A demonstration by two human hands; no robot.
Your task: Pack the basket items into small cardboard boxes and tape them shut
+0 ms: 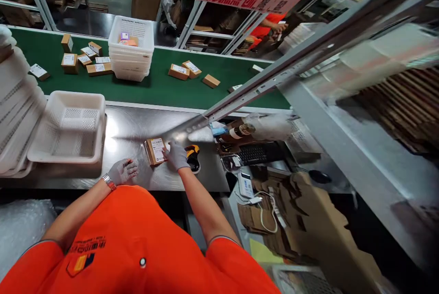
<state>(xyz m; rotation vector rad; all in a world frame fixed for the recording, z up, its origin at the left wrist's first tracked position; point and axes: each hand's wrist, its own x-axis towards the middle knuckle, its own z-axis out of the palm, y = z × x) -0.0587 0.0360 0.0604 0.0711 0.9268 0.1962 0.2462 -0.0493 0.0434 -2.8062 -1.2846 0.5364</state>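
A small cardboard box (148,153) with a white printed label (158,150) on top rests on the steel table. My right hand (177,155), in a grey glove, has its fingers closed at the box's right edge, by the label. Just right of that hand lies a yellow and black handheld scanner (193,157), partly covered by it. My left hand (124,172), in a dotted grey glove, is left of the box and apart from it. Its fingers are loosely spread and hold nothing.
A white plastic basket (66,157) stands left, beside stacked baskets (15,106). Behind the table runs a green conveyor belt (161,93) with several small boxes and a basket stack (132,63). A metal post (240,97) slants at right, near a keyboard (257,153) and flattened cardboard (308,221).
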